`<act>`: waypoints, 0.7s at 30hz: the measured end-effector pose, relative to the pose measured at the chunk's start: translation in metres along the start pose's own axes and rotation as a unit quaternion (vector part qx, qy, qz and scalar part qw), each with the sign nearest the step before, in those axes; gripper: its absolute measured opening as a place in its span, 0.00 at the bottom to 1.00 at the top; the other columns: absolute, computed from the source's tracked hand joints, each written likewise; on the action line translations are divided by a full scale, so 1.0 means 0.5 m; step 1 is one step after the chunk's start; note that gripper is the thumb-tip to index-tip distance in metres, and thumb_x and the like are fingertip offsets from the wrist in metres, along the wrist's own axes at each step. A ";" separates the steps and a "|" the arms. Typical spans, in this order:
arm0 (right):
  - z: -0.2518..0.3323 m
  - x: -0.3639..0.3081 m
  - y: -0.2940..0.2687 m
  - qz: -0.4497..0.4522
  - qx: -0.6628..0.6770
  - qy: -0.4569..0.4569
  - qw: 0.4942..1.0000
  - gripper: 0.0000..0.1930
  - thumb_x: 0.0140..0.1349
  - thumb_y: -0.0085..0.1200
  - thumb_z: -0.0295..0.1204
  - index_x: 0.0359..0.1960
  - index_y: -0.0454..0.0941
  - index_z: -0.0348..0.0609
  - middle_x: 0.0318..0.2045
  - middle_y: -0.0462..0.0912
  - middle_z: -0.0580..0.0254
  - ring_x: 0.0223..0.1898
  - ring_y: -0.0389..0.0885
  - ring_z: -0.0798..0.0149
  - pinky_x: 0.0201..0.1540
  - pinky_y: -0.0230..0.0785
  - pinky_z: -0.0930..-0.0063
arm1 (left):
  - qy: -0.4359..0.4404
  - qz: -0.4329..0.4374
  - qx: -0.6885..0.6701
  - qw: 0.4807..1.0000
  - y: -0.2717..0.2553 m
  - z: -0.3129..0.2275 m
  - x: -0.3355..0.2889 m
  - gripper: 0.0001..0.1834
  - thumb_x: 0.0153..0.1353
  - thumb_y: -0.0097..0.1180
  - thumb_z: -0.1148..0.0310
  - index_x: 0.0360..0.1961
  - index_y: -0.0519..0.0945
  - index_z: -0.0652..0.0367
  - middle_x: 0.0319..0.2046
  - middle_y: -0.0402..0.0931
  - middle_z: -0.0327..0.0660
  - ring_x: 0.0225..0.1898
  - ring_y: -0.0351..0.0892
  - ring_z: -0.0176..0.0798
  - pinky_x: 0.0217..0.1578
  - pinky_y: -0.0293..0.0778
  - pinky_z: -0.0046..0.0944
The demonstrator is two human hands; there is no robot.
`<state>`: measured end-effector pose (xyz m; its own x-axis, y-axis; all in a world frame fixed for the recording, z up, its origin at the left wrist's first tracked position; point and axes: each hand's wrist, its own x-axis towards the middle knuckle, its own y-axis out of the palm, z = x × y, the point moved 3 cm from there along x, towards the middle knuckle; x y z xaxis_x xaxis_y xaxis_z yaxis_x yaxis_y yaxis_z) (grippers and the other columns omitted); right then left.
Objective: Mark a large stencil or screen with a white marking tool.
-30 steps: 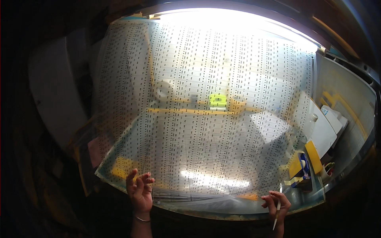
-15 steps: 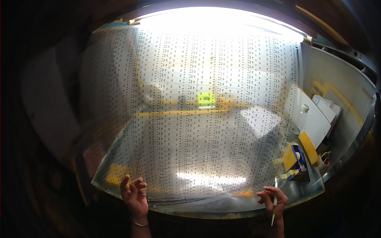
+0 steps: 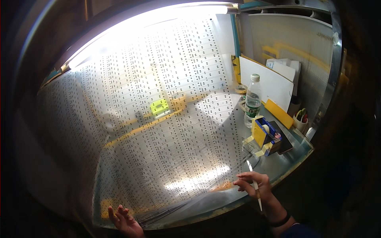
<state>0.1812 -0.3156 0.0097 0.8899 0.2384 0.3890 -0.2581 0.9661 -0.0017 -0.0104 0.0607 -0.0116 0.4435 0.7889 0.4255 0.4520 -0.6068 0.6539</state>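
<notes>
A large see-through film (image 3: pixel 178 146) covered in rows of small black marks spans the work surface and rises toward the bright tube at the back. My left hand (image 3: pixel 125 223) is at the film's near left corner, palm up, its fingers curled loosely apart with nothing in them. By the film's near right edge, my right hand (image 3: pixel 258 185) holds a slim pen-like tool (image 3: pixel 258 195) with pale ends and a brownish middle. The tool slants across the hand, its upper end toward the tape dispenser; what kind of tool it is cannot be made out.
On the right of the glass-topped table (image 3: pixel 291 155) stand a blue and yellow tape dispenser (image 3: pixel 266 135), a clear bottle (image 3: pixel 253 101) and a cup with pens (image 3: pixel 300 122). A dark flat object lies beside the dispenser. White boards (image 3: pixel 266 81) lean behind. A lit tube (image 3: pixel 158 15) glares overhead.
The view has swung right, so the film and table appear tilted and the right-hand items show more fully. Both hands stay near the front edge, the right still holding the tool.
</notes>
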 end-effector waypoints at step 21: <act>0.005 0.002 -0.002 0.011 0.002 -0.006 1.000 0.09 0.53 0.58 0.22 0.36 0.78 0.33 0.25 0.82 0.60 0.23 0.79 0.74 0.26 0.72 0.85 | 0.001 0.017 0.000 1.000 0.007 -0.002 -0.001 0.17 0.63 0.45 0.72 0.54 0.70 0.55 0.45 0.75 0.52 0.40 0.79 0.41 0.25 0.71 0.25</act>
<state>0.1814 -0.3166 0.0122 0.8792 0.2583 0.4003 -0.2792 0.9602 -0.0063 -0.0096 0.0583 -0.0089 0.4571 0.7685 0.4477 0.4374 -0.6326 0.6392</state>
